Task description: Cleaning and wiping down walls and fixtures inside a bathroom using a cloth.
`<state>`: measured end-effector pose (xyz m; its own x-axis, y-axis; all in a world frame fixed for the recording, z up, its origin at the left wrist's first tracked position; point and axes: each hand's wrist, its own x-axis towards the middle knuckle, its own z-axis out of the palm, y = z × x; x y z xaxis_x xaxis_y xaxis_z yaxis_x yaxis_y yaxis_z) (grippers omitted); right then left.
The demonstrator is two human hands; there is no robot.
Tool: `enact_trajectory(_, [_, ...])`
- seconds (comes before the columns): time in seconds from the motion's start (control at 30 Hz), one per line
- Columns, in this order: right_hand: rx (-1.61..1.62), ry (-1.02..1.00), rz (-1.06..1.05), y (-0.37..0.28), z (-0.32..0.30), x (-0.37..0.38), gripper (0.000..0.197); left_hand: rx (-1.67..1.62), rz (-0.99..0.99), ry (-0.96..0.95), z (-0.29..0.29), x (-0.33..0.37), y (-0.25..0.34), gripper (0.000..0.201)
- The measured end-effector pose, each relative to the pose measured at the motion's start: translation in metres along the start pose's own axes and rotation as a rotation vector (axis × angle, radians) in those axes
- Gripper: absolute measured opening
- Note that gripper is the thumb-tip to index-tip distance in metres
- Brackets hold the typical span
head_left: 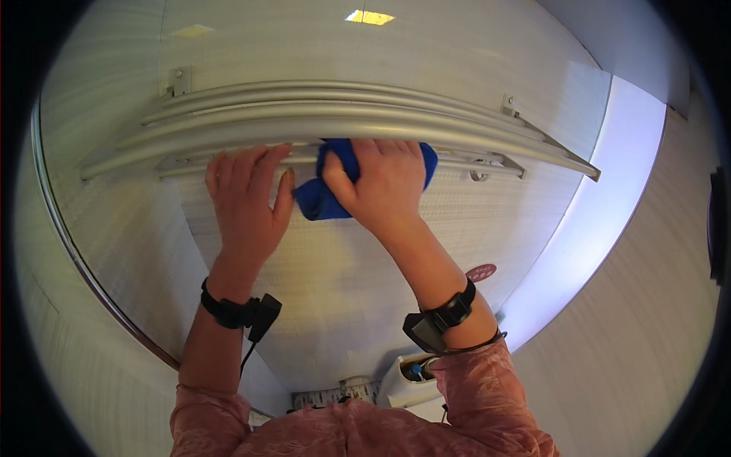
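Note:
My right hand (pixel 388 186) is closed on a bunched blue cloth (pixel 324 202), pressing it up against the underside of a metal towel rack (pixel 320 129). One flap of the cloth hangs toward the left, and another part shows beyond my knuckles. To the left of the cloth, my left hand (pixel 247 199) is raised with its fingers apart and its thumb stretched out, holding nothing. Its fingertips reach the rack's lower bar (pixel 476 166); whether they touch it I cannot tell. Several parallel bars make up the rack, and its front bar partly hides what lies behind.
Brackets (pixel 180 80) fix the rack to a pale panelled wall (pixel 304 46). A hook (pixel 480 174) hangs near the lower bar's right end. Below stands a white container (pixel 407 388) with bottles in it. A metal-edged partition (pixel 76 251) runs along the left.

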<state>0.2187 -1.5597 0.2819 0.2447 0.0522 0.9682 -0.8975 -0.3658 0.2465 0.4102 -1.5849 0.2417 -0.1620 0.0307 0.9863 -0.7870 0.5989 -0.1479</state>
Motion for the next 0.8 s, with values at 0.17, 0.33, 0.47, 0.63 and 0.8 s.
enact_trajectory(0.17, [0.053, -0.044, -0.064, 0.017, -0.012, -0.001, 0.034, -0.004, 0.022, -0.042, 0.000, 0.003, -0.013, 0.024])
enact_trajectory(0.33, [-0.119, -0.210, -0.018, 0.069, -0.041, -0.020, 0.038, 0.034, 0.018, 0.004, -0.009, 0.001, -0.030, 0.023])
enact_trajectory(0.47, [-0.234, -0.025, 0.023, 0.147, -0.075, -0.056, 0.026, -0.005, -0.008, 0.039, -0.006, 0.000, -0.028, 0.023])
enact_trajectory(0.63, [-0.312, -0.006, 0.237, 0.163, -0.077, -0.061, 0.038, -0.012, -0.028, 0.149, 0.002, -0.006, -0.031, 0.026])
enact_trajectory(0.8, [-0.305, -0.130, 0.171, 0.115, -0.053, -0.037, 0.047, -0.001, -0.053, 0.172, -0.002, -0.005, -0.030, 0.026])
